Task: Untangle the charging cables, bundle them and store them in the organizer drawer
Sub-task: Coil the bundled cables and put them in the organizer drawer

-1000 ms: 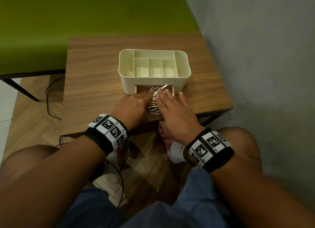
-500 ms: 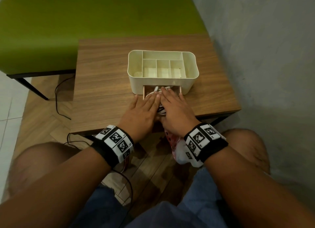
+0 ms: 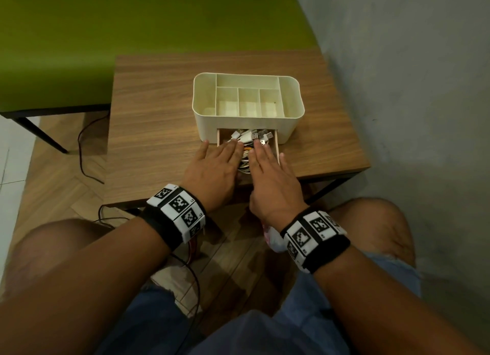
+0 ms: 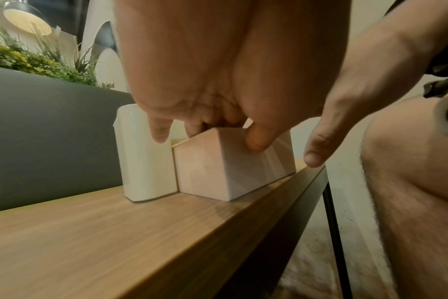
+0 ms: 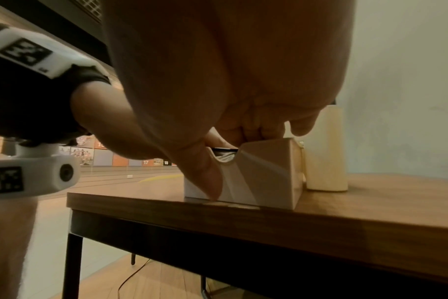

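A cream organizer (image 3: pixel 248 100) with empty top compartments stands on a wooden table (image 3: pixel 159 132). Its drawer (image 3: pixel 276 142) is pulled out toward me. In it lies a bundle of white charging cables (image 3: pixel 250 136), USB plugs showing at the back. My left hand (image 3: pixel 220 161) lies flat on the left half of the bundle, fingers straight. My right hand (image 3: pixel 267 166) lies flat on the right half. In the left wrist view the left thumb (image 4: pixel 256 139) touches the drawer (image 4: pixel 230 168) front. In the right wrist view the right thumb (image 5: pixel 212 180) rests against the drawer (image 5: pixel 263 174) front by its notch.
The drawer front sits close to the table's near edge (image 3: pixel 265 193). A grey wall (image 3: pixel 397 89) runs along the right. A green surface (image 3: pixel 132 23) lies behind the table. Black wires (image 3: pixel 87 153) trail on the wooden floor at left and under my knees.
My left hand's fingers have straightened from curled to flat over the cables. Both hands have slid a little forward over the drawer, and the plugs now show beyond the fingertips.
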